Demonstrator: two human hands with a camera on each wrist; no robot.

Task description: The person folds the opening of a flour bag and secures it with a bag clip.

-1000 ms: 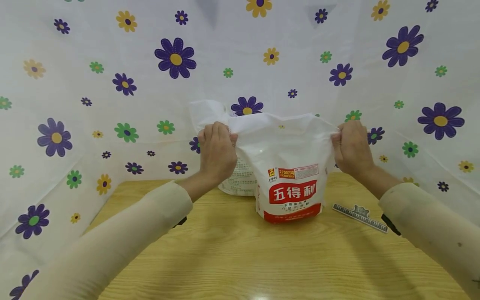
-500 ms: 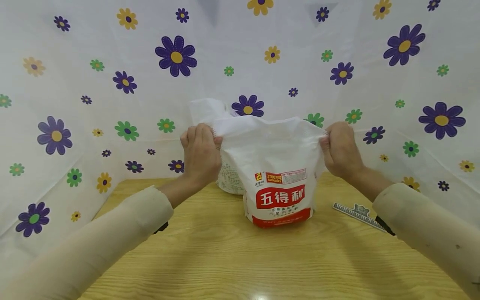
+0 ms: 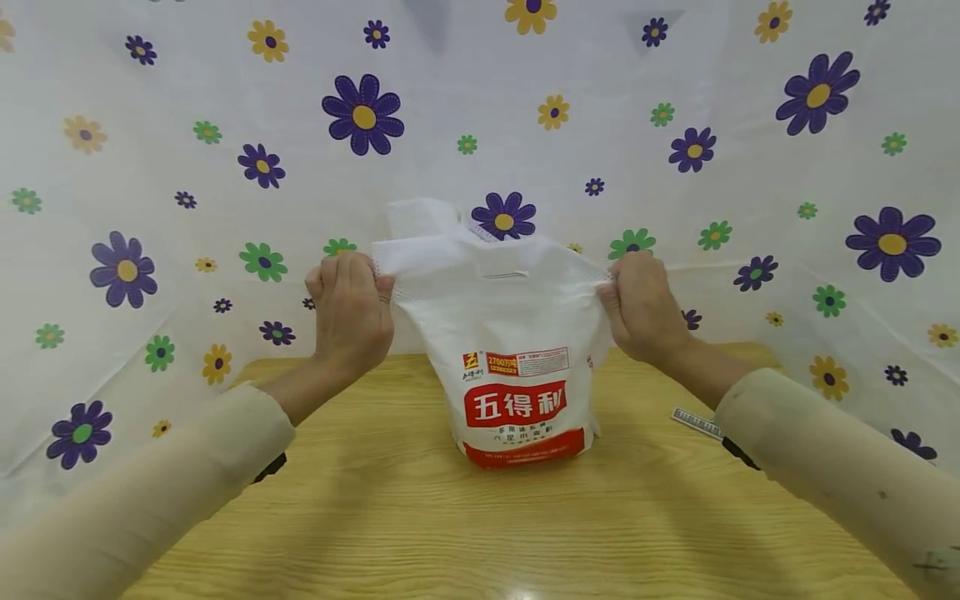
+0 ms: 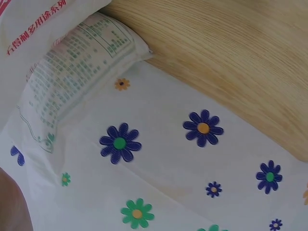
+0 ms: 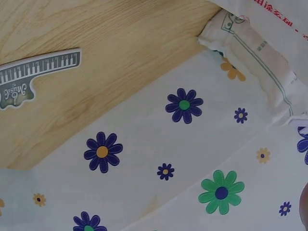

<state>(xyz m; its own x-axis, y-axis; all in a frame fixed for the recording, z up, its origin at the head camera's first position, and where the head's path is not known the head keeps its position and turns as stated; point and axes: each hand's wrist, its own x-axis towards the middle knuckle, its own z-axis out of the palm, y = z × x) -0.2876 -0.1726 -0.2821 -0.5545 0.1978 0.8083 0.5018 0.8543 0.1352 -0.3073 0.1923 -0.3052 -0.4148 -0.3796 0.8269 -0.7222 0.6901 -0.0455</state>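
Observation:
A white flour bag [image 3: 517, 333] with a red label hangs spread between both hands in the head view. My left hand [image 3: 351, 317] grips its upper left corner, fingers curled over the edge. At the opposite top corner, my right hand [image 3: 648, 308] holds on in the same way. The top edge is pulled wide; whether the base touches the table cannot be told. Behind it stands a second white bag [image 4: 82, 62] with green print, mostly hidden in the head view. Only a sliver of each hand enters its wrist view.
A flat grey piece with a piano-key pattern [image 5: 38, 72] lies on the wooden table [image 3: 420, 533] to the right, partly covered by the right sleeve in the head view. A white flowered cloth [image 3: 247, 100] rises along the table's back and sides.
Both hands have carried the flour bag left and slightly nearer, in front of the second bag. Its top edge now faces me more squarely, and the grips have stayed the same.

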